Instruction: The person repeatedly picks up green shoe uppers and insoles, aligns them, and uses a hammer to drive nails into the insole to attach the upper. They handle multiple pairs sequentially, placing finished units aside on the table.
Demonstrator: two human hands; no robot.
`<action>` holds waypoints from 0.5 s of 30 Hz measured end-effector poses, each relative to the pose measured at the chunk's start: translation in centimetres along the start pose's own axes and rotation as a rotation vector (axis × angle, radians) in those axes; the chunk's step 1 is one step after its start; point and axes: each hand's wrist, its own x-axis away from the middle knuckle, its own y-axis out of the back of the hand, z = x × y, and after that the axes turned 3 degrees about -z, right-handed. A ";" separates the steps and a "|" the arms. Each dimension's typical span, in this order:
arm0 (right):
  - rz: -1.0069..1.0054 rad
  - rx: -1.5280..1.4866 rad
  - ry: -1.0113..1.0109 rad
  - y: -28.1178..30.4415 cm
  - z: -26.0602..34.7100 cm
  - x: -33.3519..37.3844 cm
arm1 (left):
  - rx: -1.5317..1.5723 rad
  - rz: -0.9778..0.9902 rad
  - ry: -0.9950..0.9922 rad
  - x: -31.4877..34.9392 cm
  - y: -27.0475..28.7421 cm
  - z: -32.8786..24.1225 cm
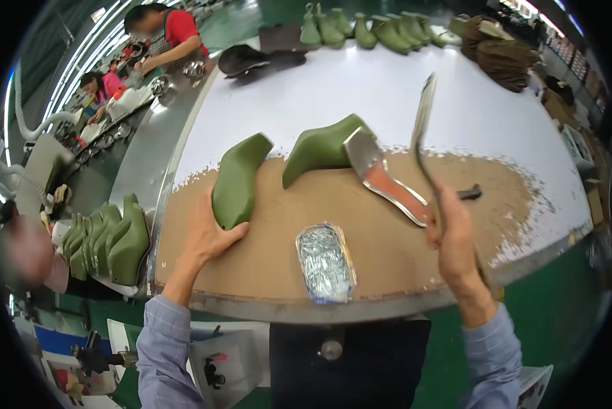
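My left hand (208, 235) is wrapped round the lower end of a green shoe last (240, 178), thumb on its near side. A second green shoe last (323, 150) lies on its side to the right. My right hand (450, 235) is closed on a long, thin, curved strip (423, 129) that stands up edge-on; its kind is not plain. By those fingertips is a flat, sole-shaped piece (398, 191), silvery at the broad end with an orange-red middle. A dark, short-ended object (471, 193) shows just beyond the right hand, partly hidden.
A plastic-wrapped, rounded block (326, 264) lies near the front edge of the table (265, 279). Green shoe lasts stand in a row (377, 31) at the back and in a cluster (108, 242) at left. Brown material (500, 58) is piled back right. A co-worker (180, 37) stands far left.
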 end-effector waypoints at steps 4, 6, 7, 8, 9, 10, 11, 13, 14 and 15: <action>-0.101 0.153 0.034 -0.2 2.2 5.4 | 0.499 0.161 0.194 3.0 3.3 0.5; -0.163 0.169 0.126 1.3 1.5 3.8 | 0.847 0.263 0.408 4.8 3.4 3.1; -0.186 0.172 0.162 2.2 0.8 2.7 | 1.016 0.274 0.521 6.0 3.7 4.1; -0.201 0.203 0.214 3.0 0.3 1.5 | 1.188 0.277 0.627 6.8 4.2 4.5; -0.226 0.245 0.269 4.1 0.0 0.2 | 1.143 0.223 0.566 7.5 4.4 3.5; -0.246 0.291 0.326 5.4 -0.3 -1.5 | 1.155 0.262 0.562 7.9 4.5 3.5; -0.360 0.560 0.410 7.5 -1.5 -3.2 | 1.170 0.303 0.557 8.2 4.2 3.4; -0.354 1.009 0.707 4.4 -0.7 -2.7 | 1.257 0.283 0.555 10.5 4.8 4.6; -0.373 1.246 0.858 3.5 -0.3 -2.0 | 1.410 0.253 0.539 11.5 4.5 3.7; -0.224 1.245 0.858 2.9 -0.8 -1.8 | 1.552 0.226 0.520 12.8 4.7 2.0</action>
